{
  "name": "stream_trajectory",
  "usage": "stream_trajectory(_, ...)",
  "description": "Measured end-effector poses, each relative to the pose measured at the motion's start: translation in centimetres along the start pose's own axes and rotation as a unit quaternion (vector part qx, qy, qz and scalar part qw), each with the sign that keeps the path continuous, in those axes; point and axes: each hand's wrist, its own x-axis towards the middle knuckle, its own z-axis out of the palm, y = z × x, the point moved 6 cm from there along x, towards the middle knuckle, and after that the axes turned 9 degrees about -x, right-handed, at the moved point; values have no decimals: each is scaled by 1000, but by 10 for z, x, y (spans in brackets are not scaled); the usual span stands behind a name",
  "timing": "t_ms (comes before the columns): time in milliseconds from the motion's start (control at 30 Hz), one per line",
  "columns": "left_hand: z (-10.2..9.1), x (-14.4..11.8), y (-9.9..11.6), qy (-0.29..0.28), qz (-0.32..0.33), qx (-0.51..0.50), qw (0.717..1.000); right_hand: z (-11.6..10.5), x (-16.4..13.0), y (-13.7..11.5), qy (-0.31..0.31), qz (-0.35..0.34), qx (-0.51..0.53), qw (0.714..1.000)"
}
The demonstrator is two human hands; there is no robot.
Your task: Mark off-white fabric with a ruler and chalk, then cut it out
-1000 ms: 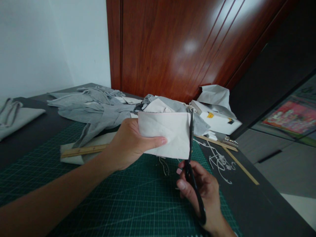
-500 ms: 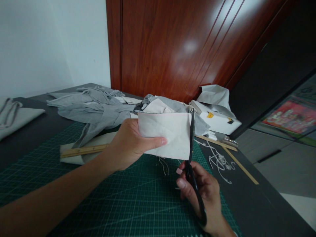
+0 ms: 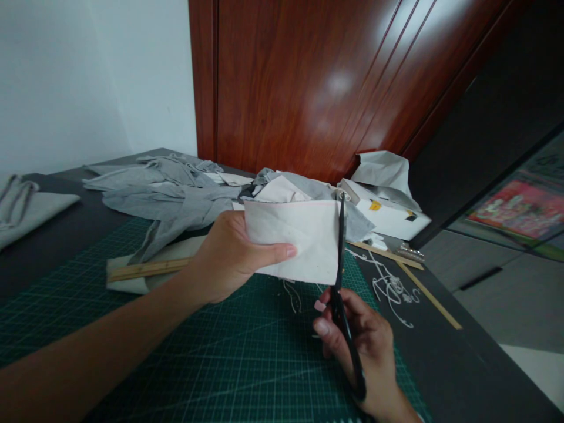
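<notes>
Mid-frame, the left hand (image 3: 229,258) pinches a folded white cloth rectangle (image 3: 293,238); the right hand (image 3: 359,346) grips black scissors (image 3: 341,276), seemingly trimming its right edge (blades apparently closed); reopening comes next.

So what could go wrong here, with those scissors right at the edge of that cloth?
The left hand holds the white cloth in the air, thumb lying across it toward the black scissors that the right hand works, so a slip might nick it. Unsupported, the cloth could sag and the cut wander.
</notes>
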Motion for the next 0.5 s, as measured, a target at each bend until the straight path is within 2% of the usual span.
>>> stream_trajectory(233,3,0,-2,-24,-28,-32,999,1,3,5,5,11,48,999)
stream_trajectory(500,6,-1,-3,-32,-35,-61,997,2,3,8,-2,16,49,999)
